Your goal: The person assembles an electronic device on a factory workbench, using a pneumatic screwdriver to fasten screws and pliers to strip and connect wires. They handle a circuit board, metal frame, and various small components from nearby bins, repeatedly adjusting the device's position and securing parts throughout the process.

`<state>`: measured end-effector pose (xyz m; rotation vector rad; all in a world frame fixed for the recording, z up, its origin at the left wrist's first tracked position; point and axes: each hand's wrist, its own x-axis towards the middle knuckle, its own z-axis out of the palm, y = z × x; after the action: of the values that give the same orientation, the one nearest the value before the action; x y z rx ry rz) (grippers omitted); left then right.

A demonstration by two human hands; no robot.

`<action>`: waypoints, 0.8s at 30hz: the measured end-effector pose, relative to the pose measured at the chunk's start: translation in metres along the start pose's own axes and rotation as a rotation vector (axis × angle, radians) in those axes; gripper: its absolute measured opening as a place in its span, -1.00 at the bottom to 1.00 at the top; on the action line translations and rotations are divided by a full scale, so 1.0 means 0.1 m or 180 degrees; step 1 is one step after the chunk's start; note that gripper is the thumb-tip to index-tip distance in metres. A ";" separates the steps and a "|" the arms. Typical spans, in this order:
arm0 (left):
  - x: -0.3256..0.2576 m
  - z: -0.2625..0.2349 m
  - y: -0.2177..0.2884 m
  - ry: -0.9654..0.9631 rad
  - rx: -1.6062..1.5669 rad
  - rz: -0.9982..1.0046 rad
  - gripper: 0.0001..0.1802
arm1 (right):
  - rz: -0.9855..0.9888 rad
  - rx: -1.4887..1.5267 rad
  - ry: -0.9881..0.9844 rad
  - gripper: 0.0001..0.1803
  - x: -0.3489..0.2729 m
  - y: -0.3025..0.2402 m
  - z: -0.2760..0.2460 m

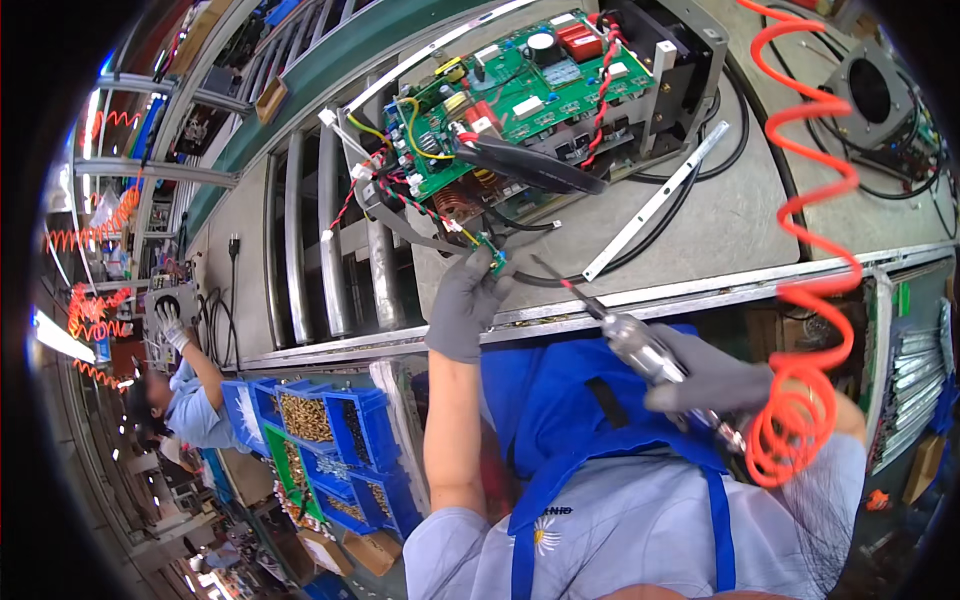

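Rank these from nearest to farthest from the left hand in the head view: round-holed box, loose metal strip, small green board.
1. Small green board: held in the left hand.
2. Loose metal strip: to its right.
3. Round-holed box: far upper right.

Counting two gloved hands here: left hand (465,305) is holding one small green board (497,257), right hand (705,372) is gripping one power screwdriver (638,345). Two electronic units are showing: nearer unit (530,115), farther unit (872,95). One loose metal strip (655,203) is lying out. At least three rollers (333,230) are showing. One red coiled hose (822,220) is hanging close; far-left hoses (95,232) are blurring, can't count. Seeing one green bin (294,466), at least four blue bins (366,425), at least one co-worker (205,405), one black plug (234,243).
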<state>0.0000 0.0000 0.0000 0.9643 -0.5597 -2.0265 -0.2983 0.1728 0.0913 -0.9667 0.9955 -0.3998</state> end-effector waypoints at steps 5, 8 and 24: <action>-0.04 -0.05 0.22 -0.0008 0.0634 -0.0422 -0.70 | -0.0124 0.0212 -0.0343 -0.29 0.63 -0.12 -0.25; -0.10 0.16 0.37 0.0249 0.1734 -0.0206 -0.62 | -0.0205 -0.0339 -0.0267 -0.31 0.87 -0.28 -0.38; 0.12 0.48 -0.24 0.0931 0.1860 0.1512 -0.74 | 0.0046 -0.0378 0.0214 -0.05 0.37 0.21 0.05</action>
<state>-0.0538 0.0065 0.0077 1.2896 -1.1293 -1.2869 -0.2777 0.1619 0.0554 -1.0579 1.0963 -0.3663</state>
